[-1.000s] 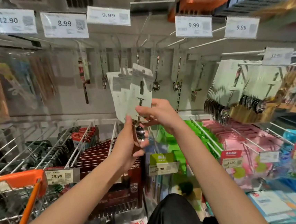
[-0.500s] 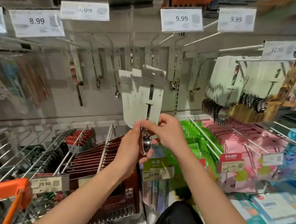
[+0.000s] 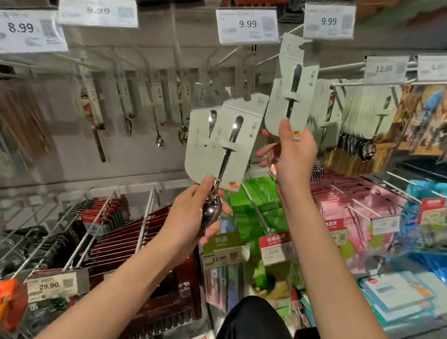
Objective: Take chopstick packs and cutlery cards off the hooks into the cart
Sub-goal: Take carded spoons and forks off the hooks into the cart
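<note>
Two pale-green spoon cards (image 3: 223, 139) pinched left (image 3: 194, 221), one (image 3: 289, 94) gripped right (image 3: 293, 154); best lowered together into orange-handled wire cart (image 3: 0, 297).

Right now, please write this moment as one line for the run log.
left hand: holds two spoon cards | right hand: holds one spoon card | cards: off hooks, apart | cart: lower left
</note>
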Motion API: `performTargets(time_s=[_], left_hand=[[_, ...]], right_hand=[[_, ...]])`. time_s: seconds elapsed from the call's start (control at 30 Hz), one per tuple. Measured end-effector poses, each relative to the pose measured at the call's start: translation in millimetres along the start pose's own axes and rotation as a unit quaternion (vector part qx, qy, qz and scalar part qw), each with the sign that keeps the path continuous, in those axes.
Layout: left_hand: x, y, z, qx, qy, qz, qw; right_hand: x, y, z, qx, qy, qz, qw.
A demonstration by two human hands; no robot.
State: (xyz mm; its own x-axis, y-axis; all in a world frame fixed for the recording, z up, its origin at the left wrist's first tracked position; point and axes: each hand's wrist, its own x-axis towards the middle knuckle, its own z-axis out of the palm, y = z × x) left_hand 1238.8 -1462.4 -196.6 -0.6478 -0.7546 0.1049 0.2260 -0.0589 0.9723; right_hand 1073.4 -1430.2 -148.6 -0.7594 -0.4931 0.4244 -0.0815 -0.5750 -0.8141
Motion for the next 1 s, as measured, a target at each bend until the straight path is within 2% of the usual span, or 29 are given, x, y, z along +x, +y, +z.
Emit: performTargets(time_s=[0.17, 0.33, 0.6, 0.87, 1.0], left_hand=[[-3, 4, 0, -0.020, 0.011, 0.008, 1.000], [-7, 5, -4, -0.010, 0.017, 0.008, 1.000], [-12, 9, -9, -0.005, 0.048, -0.010, 0.999], [-13, 12, -16, -0.012, 0.063, -0.005, 0.998], [-14, 11, -17, -0.017, 0.065, -0.005, 0.998]], right_hand=[[-6, 7, 3, 0.031, -0.008, -0.006, 0.999], [4, 6, -3, 0.057, 0.027, -0.026, 0.998], [26, 12, -14, 0.026, 0.034, 0.099, 0.994], [16, 53, -14, 0.012, 0.061, 0.105, 0.993], [28, 48, -13, -0.007, 0.086, 0.124, 0.989]])
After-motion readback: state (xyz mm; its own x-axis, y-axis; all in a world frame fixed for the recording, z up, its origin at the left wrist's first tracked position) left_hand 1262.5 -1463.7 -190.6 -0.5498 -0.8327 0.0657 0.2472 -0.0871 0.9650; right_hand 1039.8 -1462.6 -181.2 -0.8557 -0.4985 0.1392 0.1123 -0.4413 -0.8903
